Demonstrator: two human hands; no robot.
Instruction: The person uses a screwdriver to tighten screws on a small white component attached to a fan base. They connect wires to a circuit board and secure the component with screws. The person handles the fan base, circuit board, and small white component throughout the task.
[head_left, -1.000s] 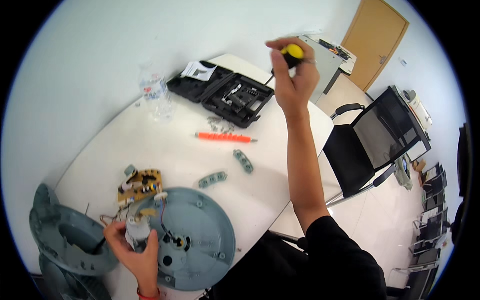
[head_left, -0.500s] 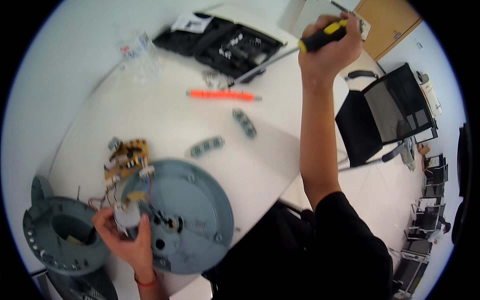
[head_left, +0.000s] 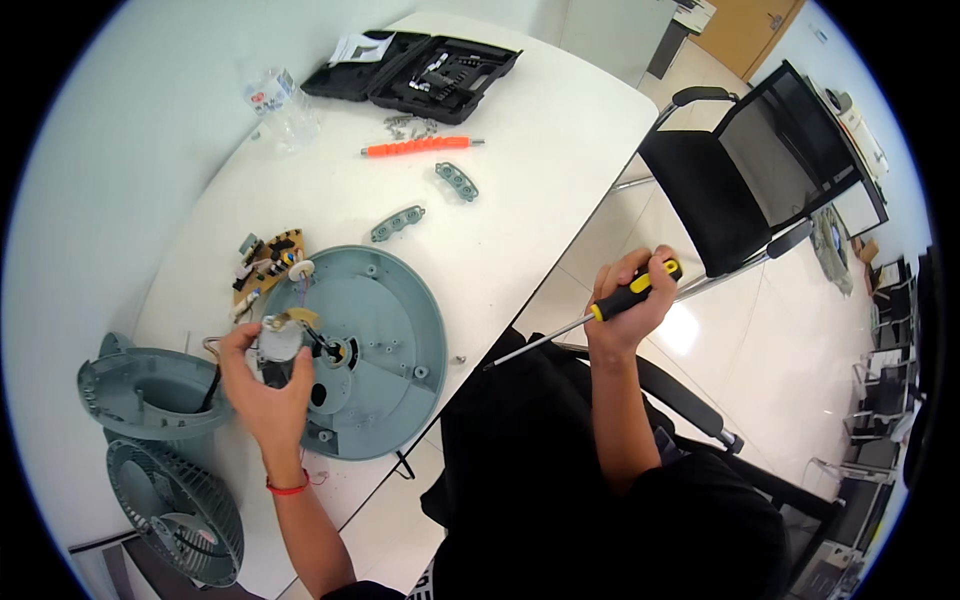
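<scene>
My left hand [head_left: 268, 400] pinches a small silver motor [head_left: 281, 342] between thumb and fingers, over the left part of a round grey-green plastic base [head_left: 405, 300]. Wires run by the motor, and a dark cable enters the hole at the base's middle. A brown circuit board [head_left: 272, 262] with electronic parts lies at the base's upper left edge. Off the table's right edge, my right hand [head_left: 628, 322] is wrapped round the black-and-yellow handle of a long screwdriver [head_left: 548, 338]. Its tip points left, toward my dark clothing, touching nothing that I can make out.
Grey-green housing [head_left: 150, 400] and a slatted grille part [head_left: 185, 515] stand at left. Farther back lie two curved button strips [head_left: 398, 223], an orange flexible shaft [head_left: 420, 146], loose screws [head_left: 408, 127], a black tool case [head_left: 445, 80] and a plastic bottle [head_left: 285, 110]. A black chair [head_left: 705, 190] stands right.
My right hand has come down and nearer with the screwdriver, from above the table's far right to beyond its near edge. My left hand still holds the motor. The view has shifted.
</scene>
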